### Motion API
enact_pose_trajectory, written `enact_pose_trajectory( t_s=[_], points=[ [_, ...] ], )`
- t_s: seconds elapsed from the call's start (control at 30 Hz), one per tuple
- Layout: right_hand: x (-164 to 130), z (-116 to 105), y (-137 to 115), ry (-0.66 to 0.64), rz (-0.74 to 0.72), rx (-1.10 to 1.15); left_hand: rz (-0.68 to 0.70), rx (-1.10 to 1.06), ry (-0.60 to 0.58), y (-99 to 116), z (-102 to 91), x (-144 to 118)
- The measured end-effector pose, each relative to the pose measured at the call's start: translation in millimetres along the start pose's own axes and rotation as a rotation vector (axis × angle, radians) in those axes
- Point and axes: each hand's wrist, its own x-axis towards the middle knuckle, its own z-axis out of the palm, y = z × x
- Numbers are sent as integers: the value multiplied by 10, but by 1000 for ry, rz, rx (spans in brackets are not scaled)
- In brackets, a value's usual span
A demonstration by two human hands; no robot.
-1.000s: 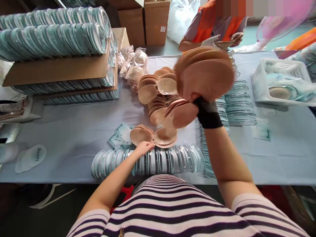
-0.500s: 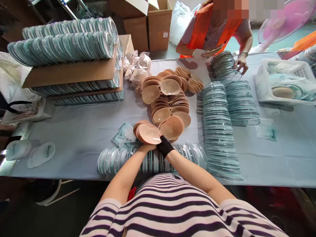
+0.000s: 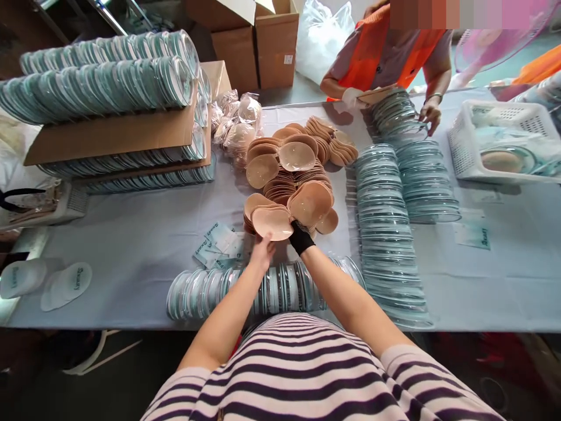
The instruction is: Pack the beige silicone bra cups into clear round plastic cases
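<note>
A stack of beige stick-on bras point(image 3: 270, 223), cups joined in pairs, is between my two hands over the table. My left hand point(image 3: 263, 250) grips the near edge of the left cups, its fingers partly hidden beneath. In a black glove, my right hand point(image 3: 301, 237) closes on the stack near the middle join, below the right cup; its fingertips are hidden. Just beyond lies a larger pile of the same bras point(image 3: 298, 156), partly covered by the held ones. A row of clear round plastic cases point(image 3: 197, 292) lies under my forearms.
Long rows of clear cases point(image 3: 385, 234) stand to the right, beside a white basket point(image 3: 458, 146). Stacked cases point(image 3: 100, 88) on cardboard fill the left. Printed cards point(image 3: 219, 242) lie near my left hand. Across the table, a person in an orange vest point(image 3: 362, 52) handles cases.
Both my hands have moved forward, away from my body, carrying the bras toward the larger pile. The view has shifted slightly. The co-worker's held piece has come down toward the cases.
</note>
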Motion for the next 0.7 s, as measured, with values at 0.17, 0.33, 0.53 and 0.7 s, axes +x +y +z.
enact_pose_trajectory(
  t_s=[0.17, 0.33, 0.53, 0.7],
  points=[
    [-309, -15, 39, -84, 91, 15, 174, 112, 160, 223, -315, 120],
    [-776, -380, -288, -469, 514, -257, 317, 507, 71, 354, -560, 164],
    [-878, -351, -949, -599, -302, -1292, 550, 1193, -26, 471, -707, 62],
    [-409, -100, -1133, -650, -722, -1953, 560, 1330, -59, 565, -727, 28]
  ],
)
